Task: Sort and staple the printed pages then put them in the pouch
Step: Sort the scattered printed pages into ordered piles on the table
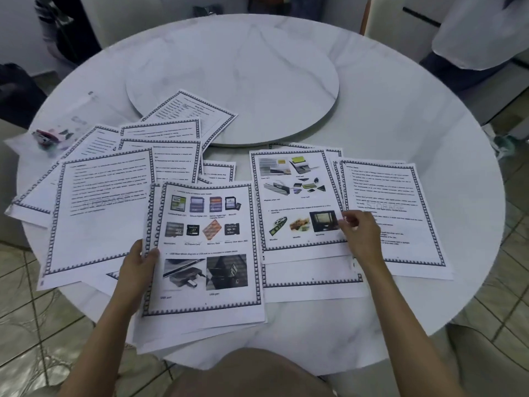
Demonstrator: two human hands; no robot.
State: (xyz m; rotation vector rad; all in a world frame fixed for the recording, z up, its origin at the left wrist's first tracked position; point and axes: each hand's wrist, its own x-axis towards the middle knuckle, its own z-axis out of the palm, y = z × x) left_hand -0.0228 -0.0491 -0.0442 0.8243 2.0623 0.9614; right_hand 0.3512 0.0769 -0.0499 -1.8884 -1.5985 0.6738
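Head view: looks down on a round white marble table (415, 124) strewn with border-printed pages.
Left hand (137, 267): grips the held stack (206, 247) at its left edge, thumb on top and the other fingers hidden beneath.
Held stack: several sheets, loosely fanned at the bottom, overhanging the near table edge; the top sheet shows 8 memory-card photos above 2 larger USB photos.
Right hand (359, 230): fingers curled, thumb and fingertips pinching the right edge of the picture page (294, 196).
Picture page: lies flat just right of the held stack, on top of at least 1 more sheet that sticks out below it; it shows scanners, cards and microfilm pictures.
Right text page (400, 202): lies beside the picture page under the right wrist, faint "STORAGE" watermark, more sheets peeking out behind it.
Left text page (100, 202): left of the held stack, same watermark, its near corner past the table edge.
Far pages (194, 110): several overlapping text sheets behind, 1 lying partly on the turntable (243, 81).
Turntable: round marble disc at the table's centre.
Pouch (71, 116): clear plastic, flat at the far left of the table, well apart from both hands.
Stapler (45, 136): pink and dark, at the pouch's left end; whether inside or on top, I cannot tell.
Floor (17, 282): glossy tiles.
Standing person (472, 32): white garment, top right.
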